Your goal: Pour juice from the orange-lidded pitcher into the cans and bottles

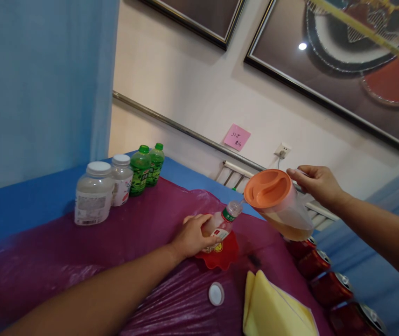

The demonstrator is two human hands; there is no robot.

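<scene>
My left hand (pixel 192 235) is wrapped round a clear plastic bottle (pixel 216 225) with a green-banded neck, its mouth uncapped. The bottle stands on a red scalloped mat (pixel 229 252). On the right, my right hand (pixel 320 184) grips the handle of a clear pitcher (pixel 290 219) with an orange lid (pixel 268 187). Tilted toward the bottle, the pitcher holds a pale brownish liquid. Its spout is close to the bottle's mouth, and a thin stream seems to run between them. A white cap (pixel 216 294) lies on the purple sheet in front of the mat.
Two white-capped jars (pixel 93 196) and two green bottles (pixel 140 170) stand at the back left. A folded yellow cloth (pixel 276 308) lies at the front right, beside a row of red cans (pixel 332 284). Purple plastic (pixel 115 252) covers the blue table. A metal rail (pixel 185 130) runs along the wall.
</scene>
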